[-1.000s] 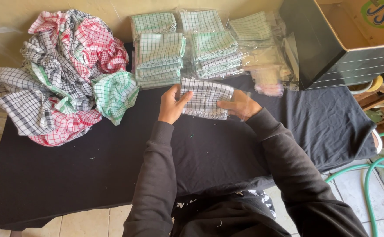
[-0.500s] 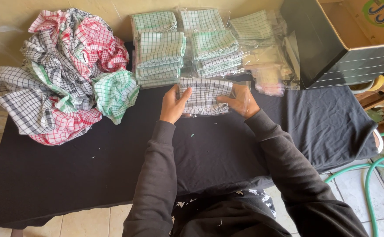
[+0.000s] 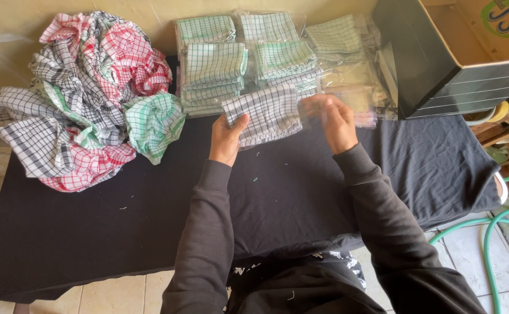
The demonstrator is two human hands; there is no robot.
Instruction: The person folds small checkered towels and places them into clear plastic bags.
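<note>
Fingers of our left hand [image 3: 227,138] pinch the left edge of a folded grey-checked cloth [image 3: 264,114], lifted just above the black desk [image 3: 150,232]. Our right hand [image 3: 335,119] grips a clear plastic bag [image 3: 364,114] at the cloth's right end. We judge the bag mouth should be held wide and the cloth flat. Bagged cloths [image 3: 214,64] stack at the far edge.

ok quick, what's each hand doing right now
Left hand: closed on the folded black-and-white checked cloth, thumb on top.
Right hand: at the cloth's right end beside a clear plastic bag; motion blur, grip cannot be told.
</note>
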